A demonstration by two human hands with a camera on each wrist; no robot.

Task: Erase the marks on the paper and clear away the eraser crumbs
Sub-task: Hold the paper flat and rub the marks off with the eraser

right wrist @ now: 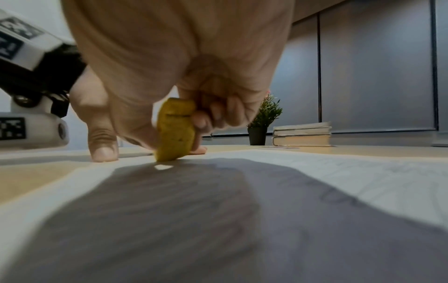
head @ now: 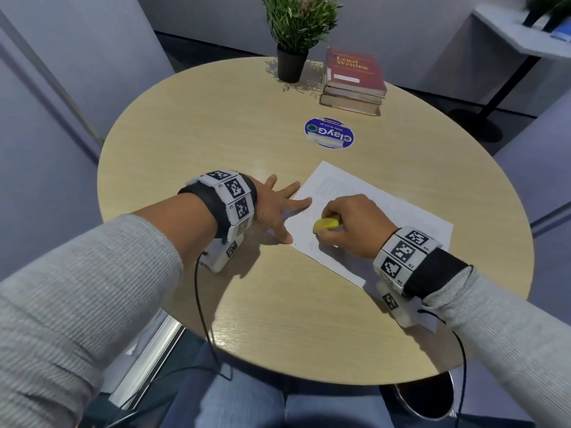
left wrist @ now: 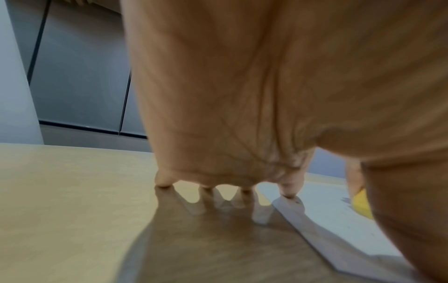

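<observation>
Right now the right hand [head: 355, 225] is pinching a yellow eraser [head: 326, 225] between thumb and curled fingers, and is pressing its lower end against the sheet of paper [head: 398, 216]. From the right wrist view the eraser [right wrist: 175, 130] is standing nearly upright on its end, tilting a little, with its tip touching the paper [right wrist: 339, 172] close to the sheet's left edge. Faint pencil marks [right wrist: 339, 199] are showing on the paper to the right of the hand's shadow; they are too blurred to read.

Meanwhile the left hand [head: 275, 208] is lying spread and flat, holding nothing. Its fingers are splaying out straight: the index fingertip and thumb tip are pressing on the left edge of the paper, while the other fingertips are resting on the round wooden table [head: 191, 128]. In the left wrist view the fingertips [left wrist: 289, 188] are touching down, one on the paper's corner and the rest on bare wood.

Farther back on the table a potted plant [head: 293, 32] is standing just beside a stack of books [head: 353, 83], with a round blue sticker [head: 329, 133] lying between the books and the paper.
</observation>
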